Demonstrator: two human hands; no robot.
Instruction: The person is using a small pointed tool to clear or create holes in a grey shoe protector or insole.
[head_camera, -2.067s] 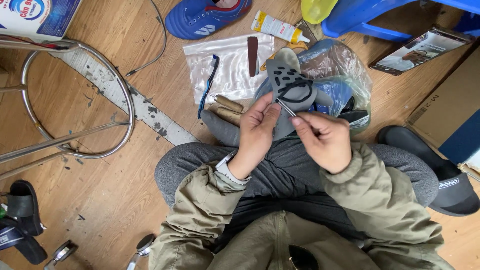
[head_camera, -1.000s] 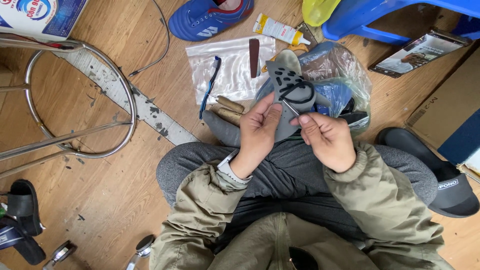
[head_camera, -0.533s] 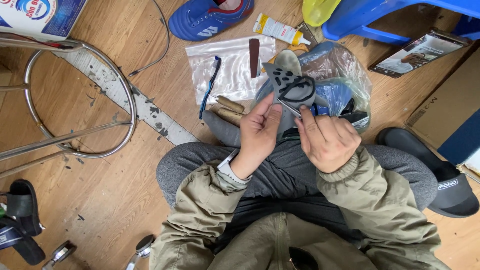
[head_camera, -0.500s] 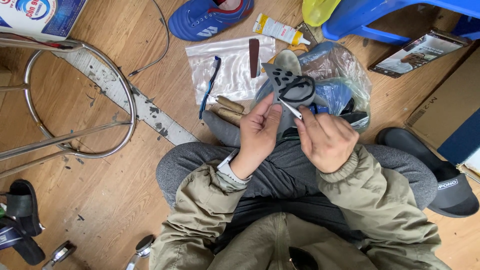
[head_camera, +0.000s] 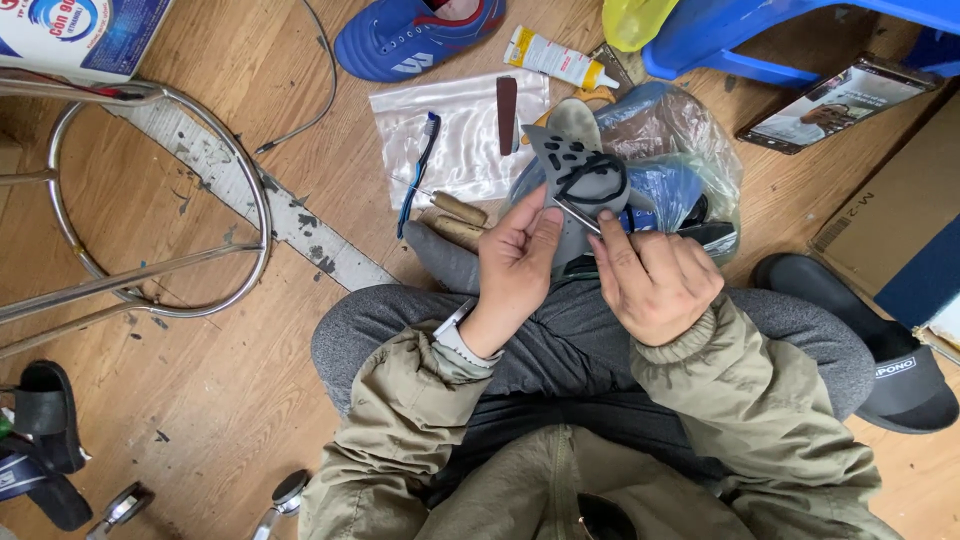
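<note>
Seated on a wooden floor (head_camera: 200, 400), a person grips a grey perforated shoe piece (head_camera: 570, 165) at centre frame: left hand (head_camera: 517, 265) closed on its lower edge, right hand (head_camera: 655, 280) pinching a thin needle (head_camera: 577, 213). Beyond lie a toothbrush (head_camera: 418, 170) and a blue shoe (head_camera: 415, 35).

both hands (head_camera: 590, 265) raised together over the lap, fingertips pinched

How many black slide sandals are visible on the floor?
3: one black slide sandal by the person's right knee, two more at the lower left edge. Others may be out of frame.
</note>
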